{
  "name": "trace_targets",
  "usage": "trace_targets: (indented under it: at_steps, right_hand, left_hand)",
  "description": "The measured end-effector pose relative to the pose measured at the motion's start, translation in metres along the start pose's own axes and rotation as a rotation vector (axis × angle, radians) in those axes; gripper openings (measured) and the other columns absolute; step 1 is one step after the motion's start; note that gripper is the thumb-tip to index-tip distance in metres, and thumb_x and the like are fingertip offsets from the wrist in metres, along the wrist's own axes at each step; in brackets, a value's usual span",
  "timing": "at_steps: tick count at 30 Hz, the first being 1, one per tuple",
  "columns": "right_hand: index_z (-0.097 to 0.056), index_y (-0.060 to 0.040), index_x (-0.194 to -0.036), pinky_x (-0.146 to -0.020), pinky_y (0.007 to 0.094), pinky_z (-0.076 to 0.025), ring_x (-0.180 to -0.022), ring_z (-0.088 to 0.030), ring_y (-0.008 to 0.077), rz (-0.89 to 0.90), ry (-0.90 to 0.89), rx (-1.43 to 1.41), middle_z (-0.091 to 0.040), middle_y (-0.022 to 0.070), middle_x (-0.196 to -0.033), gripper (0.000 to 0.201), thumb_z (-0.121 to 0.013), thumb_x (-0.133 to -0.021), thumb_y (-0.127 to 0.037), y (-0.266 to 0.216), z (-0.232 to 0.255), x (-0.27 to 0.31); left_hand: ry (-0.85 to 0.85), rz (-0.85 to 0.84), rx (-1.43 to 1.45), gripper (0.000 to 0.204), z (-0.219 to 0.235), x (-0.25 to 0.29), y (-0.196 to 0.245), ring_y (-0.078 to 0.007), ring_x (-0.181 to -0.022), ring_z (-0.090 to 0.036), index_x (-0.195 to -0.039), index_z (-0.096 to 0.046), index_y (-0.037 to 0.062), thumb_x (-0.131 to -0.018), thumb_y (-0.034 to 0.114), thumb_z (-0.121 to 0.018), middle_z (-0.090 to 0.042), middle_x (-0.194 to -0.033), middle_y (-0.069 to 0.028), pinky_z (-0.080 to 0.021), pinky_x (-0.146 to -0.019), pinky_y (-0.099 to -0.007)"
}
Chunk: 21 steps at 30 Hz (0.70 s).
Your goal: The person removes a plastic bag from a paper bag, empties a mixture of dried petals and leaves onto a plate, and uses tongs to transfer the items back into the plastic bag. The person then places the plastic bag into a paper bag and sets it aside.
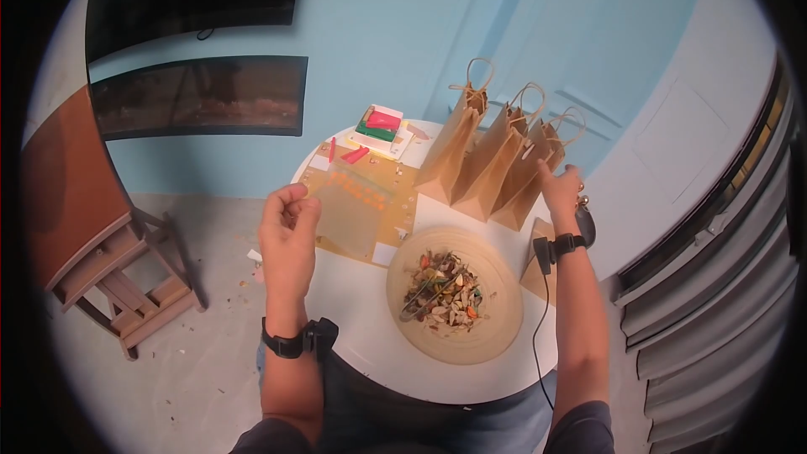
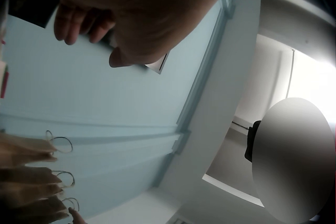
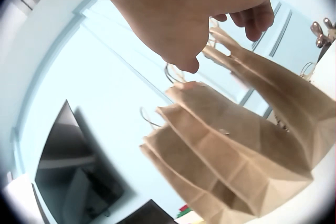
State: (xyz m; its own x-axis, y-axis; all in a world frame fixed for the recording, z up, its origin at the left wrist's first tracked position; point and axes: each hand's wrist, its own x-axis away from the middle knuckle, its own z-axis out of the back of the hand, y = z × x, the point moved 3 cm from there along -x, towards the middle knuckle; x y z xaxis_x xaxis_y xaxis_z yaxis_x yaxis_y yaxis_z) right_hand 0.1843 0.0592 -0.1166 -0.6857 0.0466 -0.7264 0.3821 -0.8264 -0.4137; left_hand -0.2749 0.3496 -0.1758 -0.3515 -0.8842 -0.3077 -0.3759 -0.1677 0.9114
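Clear plastic bag hangs over the round table's left side — pinched at its top corner by the left hand, raised, fingers curled in. Right hand reaches out to the nearest paper bag — fingers loosely bent, touching its top edge.

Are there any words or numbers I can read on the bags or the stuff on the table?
No readable text anywhere.
Paper bags: plain brown, no print showing.
Red and green box: too small and blurred to tell.
Clear bag with orange marks, held by the left hand: marks too blurred to read.
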Motion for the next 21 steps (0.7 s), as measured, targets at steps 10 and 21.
trace_targets:
  at_steps: [10,21]
  right_hand:
    - [-0.079,0.0079,-0.105,-0.092,0.0599,-0.06,-0.103,-0.076,0.0567,0.119,-0.112,-0.046,-0.076,0.038,-0.102,0.04,-0.066,-0.107,-0.03,0.012,-0.008,-0.043]
    - [-0.07,0.0093,-0.102,-0.064,0.0416,-0.047,-0.067,-0.05,0.0207,0.146,0.146,-0.301,-0.057,0.0197,-0.072,0.029,-0.067,-0.112,-0.017,0.044,0.292,0.05]
  left_hand:
    - [-0.064,-0.081,-0.038,0.034,-0.021,0.007,-0.003,-0.0132,-0.107,-0.065,-0.135,-0.067,-0.0047,-0.107,0.012,-0.077,-0.07,-0.127,-0.009,-0.055,-0.095,-0.0321]
    - [-0.188,-0.257,-0.012,0.035,-0.052,0.049,0.038,-0.0165,-0.113,-0.065,-0.136,-0.067,-0.0029,-0.103,0.002,-0.076,-0.068,-0.143,-0.0136,-0.054,-0.101,-0.0332]
